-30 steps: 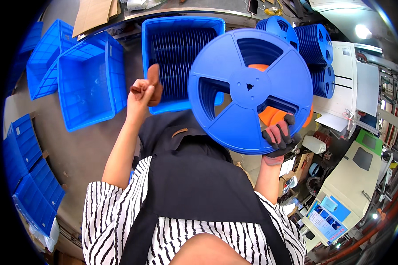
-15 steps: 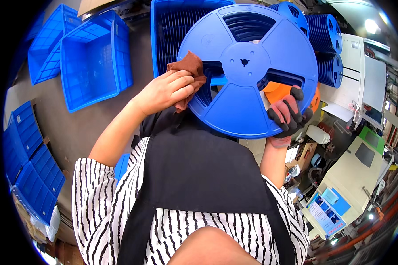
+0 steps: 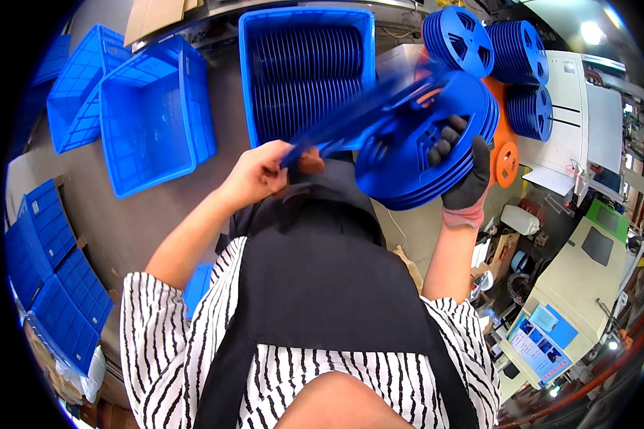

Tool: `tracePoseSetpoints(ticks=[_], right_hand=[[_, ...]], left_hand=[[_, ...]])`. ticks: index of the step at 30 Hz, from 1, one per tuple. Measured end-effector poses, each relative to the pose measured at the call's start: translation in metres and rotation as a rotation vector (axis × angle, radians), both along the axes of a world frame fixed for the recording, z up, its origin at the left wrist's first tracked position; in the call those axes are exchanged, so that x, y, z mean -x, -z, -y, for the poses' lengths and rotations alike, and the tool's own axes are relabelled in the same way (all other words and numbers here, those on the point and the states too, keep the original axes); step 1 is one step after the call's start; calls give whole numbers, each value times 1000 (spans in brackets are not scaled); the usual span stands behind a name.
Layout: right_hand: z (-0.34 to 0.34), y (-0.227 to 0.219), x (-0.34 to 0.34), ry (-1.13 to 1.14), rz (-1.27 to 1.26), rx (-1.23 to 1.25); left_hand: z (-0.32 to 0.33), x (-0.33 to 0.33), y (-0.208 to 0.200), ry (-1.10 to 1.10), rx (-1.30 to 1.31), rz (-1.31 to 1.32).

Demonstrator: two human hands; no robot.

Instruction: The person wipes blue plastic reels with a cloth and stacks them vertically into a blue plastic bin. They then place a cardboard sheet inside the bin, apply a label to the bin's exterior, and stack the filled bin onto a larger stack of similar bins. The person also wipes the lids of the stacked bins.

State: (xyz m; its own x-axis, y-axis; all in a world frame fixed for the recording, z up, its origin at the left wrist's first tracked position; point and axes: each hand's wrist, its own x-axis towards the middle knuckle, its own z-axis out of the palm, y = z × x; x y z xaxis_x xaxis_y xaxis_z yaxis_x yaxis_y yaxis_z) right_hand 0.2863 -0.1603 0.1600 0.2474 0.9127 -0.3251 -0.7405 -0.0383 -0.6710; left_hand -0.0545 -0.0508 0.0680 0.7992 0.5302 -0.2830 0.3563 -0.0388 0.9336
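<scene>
Gripping the lower left edge of a blurred blue reel (image 3: 350, 120) in the bare left hand (image 3: 262, 173), nearly closed, with a brown cloth (image 3: 311, 161) beside the fingertips. Supporting a stack of blue reels (image 3: 401, 166) in the gloved right hand (image 3: 461, 170), partly curled around the right side. Holding both beyond the black apron (image 3: 329, 286), with the single reel tilted; unclear, through blur, whether touching the stack. Located near a blue bin (image 3: 246, 86) containing two rows of upright reels (image 3: 308, 53).
</scene>
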Motion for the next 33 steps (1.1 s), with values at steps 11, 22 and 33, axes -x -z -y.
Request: tracePoseSetpoints(ticks=[11,22,33], right_hand=[[38,19,-10,68,101,241],[38,40,-5,65,12,299],[36,51,-17,105,-22,394]], left_hand=[[10,43,59,-662,1021,515],[-37,17,81,-769,720,82],[-121,-2,211,-896,247,-254]])
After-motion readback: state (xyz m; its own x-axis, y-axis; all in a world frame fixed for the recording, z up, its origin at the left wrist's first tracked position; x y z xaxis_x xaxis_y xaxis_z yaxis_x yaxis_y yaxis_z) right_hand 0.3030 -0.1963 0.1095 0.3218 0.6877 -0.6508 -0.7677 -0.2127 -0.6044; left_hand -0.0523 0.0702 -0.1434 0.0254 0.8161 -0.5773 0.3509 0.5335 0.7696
